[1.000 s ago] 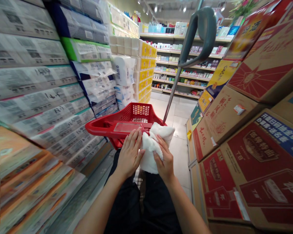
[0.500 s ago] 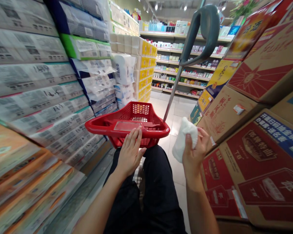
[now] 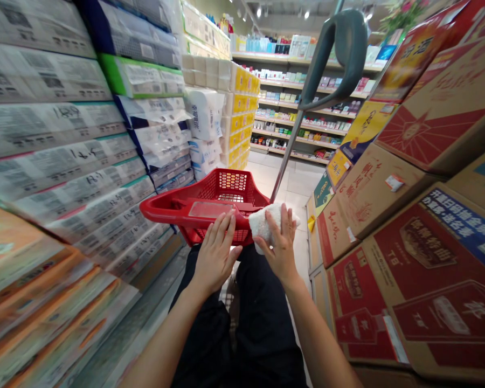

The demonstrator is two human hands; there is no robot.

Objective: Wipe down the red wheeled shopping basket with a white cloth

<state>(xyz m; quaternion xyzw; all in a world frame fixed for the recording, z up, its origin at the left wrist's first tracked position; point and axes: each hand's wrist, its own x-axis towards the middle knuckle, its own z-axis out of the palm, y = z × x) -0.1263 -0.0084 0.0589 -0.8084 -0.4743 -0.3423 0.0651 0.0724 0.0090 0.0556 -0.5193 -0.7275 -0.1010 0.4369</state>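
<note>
A red plastic shopping basket with latticed walls stands in front of my knees, its wide rim toward me. My left hand lies on the near rim, fingers stretched out and side by side. At the rim's right corner, my right hand presses a white cloth onto the red plastic. Its fingers are spread over the cloth, and the corner beneath is covered. A long metal pole with a grey loop handle rises from the basket's right side, leaning to the right.
Packs of paper goods are stacked high on the left, with orange packs lower down. Red and brown cartons wall the right side closely. Stocked shelves stand beyond the tiled aisle floor.
My right hand has moved left with the white cloth, from the air beside the basket onto the rim's right corner. My left hand has stayed on the rim.
</note>
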